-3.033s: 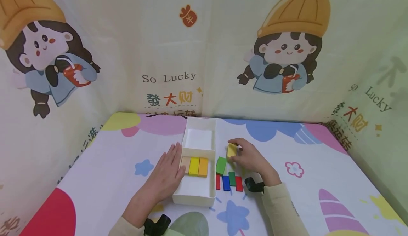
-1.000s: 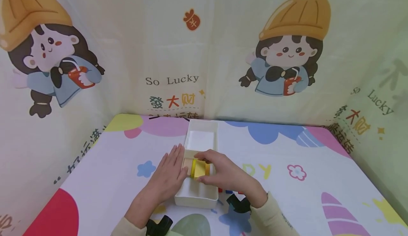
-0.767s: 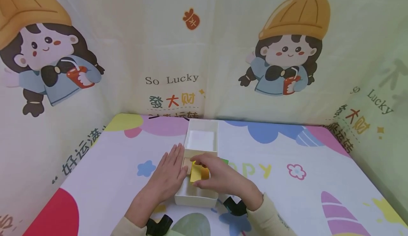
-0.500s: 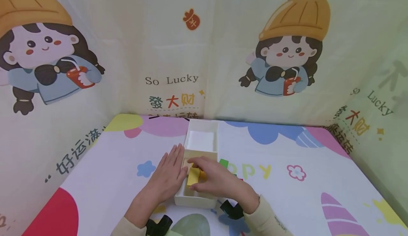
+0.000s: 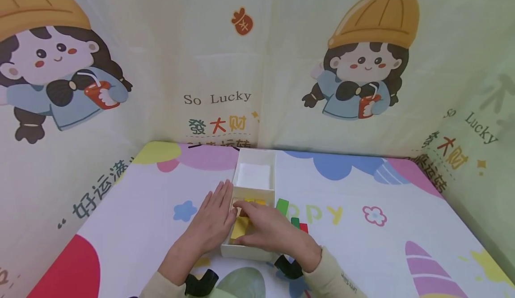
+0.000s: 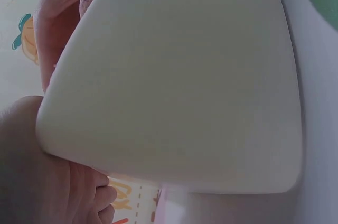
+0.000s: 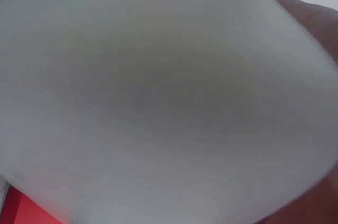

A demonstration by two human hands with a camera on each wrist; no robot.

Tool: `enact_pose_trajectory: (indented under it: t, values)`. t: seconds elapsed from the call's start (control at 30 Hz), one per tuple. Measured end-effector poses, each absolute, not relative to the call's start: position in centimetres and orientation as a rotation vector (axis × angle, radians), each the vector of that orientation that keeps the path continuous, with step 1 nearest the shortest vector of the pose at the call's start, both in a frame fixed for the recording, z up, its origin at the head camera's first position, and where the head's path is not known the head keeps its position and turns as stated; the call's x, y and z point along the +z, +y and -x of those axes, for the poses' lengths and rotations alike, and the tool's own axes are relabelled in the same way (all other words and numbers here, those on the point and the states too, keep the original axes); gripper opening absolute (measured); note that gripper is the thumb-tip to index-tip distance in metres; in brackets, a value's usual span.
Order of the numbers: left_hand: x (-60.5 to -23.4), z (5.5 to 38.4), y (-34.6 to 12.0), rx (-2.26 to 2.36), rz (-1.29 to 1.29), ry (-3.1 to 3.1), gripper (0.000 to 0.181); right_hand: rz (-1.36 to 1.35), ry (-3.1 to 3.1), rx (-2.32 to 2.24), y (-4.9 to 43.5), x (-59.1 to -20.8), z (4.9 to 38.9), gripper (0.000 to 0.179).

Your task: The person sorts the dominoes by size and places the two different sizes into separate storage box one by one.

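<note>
A white two-part box [image 5: 248, 252] lies on the table, its far and near compartments toward me in a line. My left hand [image 5: 211, 220] rests along its left side, fingers straight against the wall and thumb at the rim. My right hand [image 5: 269, 226] reaches over the right wall into the near compartment. Between thumb and fingers it pinches a pale yellow block [image 5: 240, 228] by its two ends. Behind that block, a row of wooden and yellow blocks [image 5: 254, 201] is partly covered by my right hand. In both wrist views the box wall [image 6: 174, 86] blocks most of the sight.
Right of the box lie a light green block [image 5: 283, 206], a dark green block [image 5: 295, 222] and a red block [image 5: 303, 228]; my right arm may cover others. The far compartment [image 5: 254, 176] shows a bare white floor. A printed cloth backdrop [image 5: 281, 65] stands behind the table.
My right hand picked up the pale yellow block on the right, carried it left over the box and lowered it into the near compartment, before the row. My left hand stayed at the box.
</note>
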State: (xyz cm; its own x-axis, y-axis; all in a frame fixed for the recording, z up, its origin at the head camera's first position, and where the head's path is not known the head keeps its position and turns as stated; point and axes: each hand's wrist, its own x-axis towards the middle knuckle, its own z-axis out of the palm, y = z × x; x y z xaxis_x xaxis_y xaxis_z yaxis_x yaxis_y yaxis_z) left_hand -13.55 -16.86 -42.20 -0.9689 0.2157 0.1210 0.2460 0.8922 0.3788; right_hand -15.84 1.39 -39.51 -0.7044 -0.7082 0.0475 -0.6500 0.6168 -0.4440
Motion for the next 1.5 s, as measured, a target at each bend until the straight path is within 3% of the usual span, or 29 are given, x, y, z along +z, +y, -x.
enact_pose_trajectory:
  t: [0.77,1.5]
  values:
    - [-41.9,13.5,-17.0,-0.626,0.355,-2.974,0.068,1.146,2.761,-0.512,0.8,-39.5,16.1,0.071]
    - [-42.2,13.5,-16.9,-0.665,0.335,-2.977,0.071,1.157,2.607,-1.16,4.9,-37.4,17.4,0.055]
